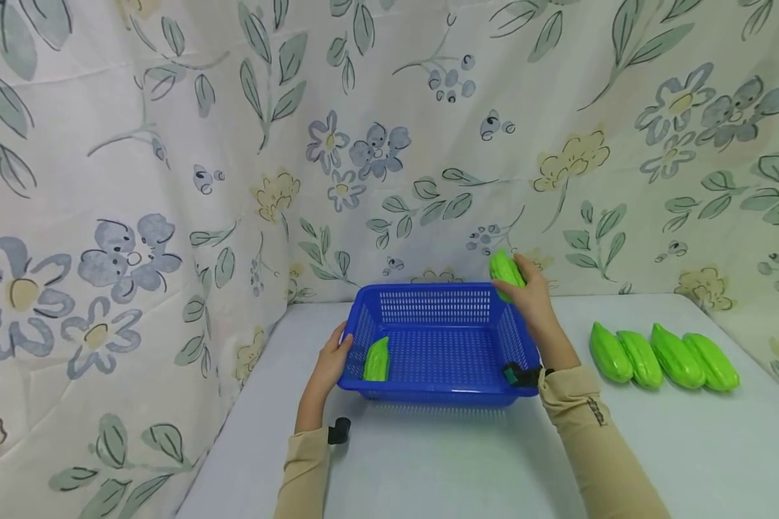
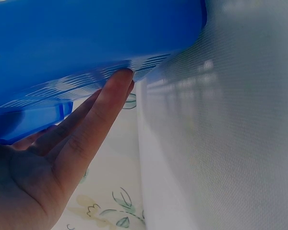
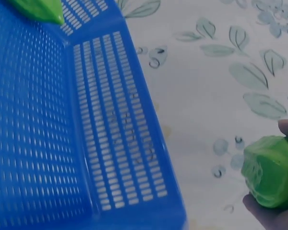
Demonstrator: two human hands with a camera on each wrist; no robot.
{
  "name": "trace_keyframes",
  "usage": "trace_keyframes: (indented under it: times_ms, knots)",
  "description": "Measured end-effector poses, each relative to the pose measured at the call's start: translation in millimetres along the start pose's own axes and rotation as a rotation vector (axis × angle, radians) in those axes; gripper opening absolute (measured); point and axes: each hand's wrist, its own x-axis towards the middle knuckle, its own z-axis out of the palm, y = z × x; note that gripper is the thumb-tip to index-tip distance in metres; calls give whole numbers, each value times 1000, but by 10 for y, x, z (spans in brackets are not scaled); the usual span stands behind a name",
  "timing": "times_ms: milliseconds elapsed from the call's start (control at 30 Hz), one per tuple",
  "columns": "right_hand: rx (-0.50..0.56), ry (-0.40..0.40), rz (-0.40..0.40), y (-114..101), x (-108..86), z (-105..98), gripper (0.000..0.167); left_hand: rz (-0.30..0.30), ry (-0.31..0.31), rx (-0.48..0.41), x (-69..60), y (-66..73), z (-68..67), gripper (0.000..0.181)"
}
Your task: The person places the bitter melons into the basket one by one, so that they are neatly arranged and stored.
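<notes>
A blue perforated basket stands on the table, with one green fruit-like object lying at its left end. My left hand rests against the basket's left side; in the left wrist view the fingers lie fairly straight along its outer wall. Above the back right corner of the basket, my right hand holds another green object between thumb and fingers. In the right wrist view, this held object is off the basket's rim, and only the fingertips show.
Several similar green objects lie side by side on the white table, right of the basket. A floral cloth hangs behind the table and along its left side. Dark wrist devices are on both arms.
</notes>
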Motion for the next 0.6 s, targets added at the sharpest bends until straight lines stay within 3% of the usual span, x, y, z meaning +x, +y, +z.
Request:
trace_keyframes:
  times_ms: [300,600]
  knots:
    - [-28,-43,-5,-68,30,271,76,-5,-2,-10,-3,-14,18,54]
    - [45,-87,-22,-86,23,584,76,-12,-4,-8,12,-12,14,54]
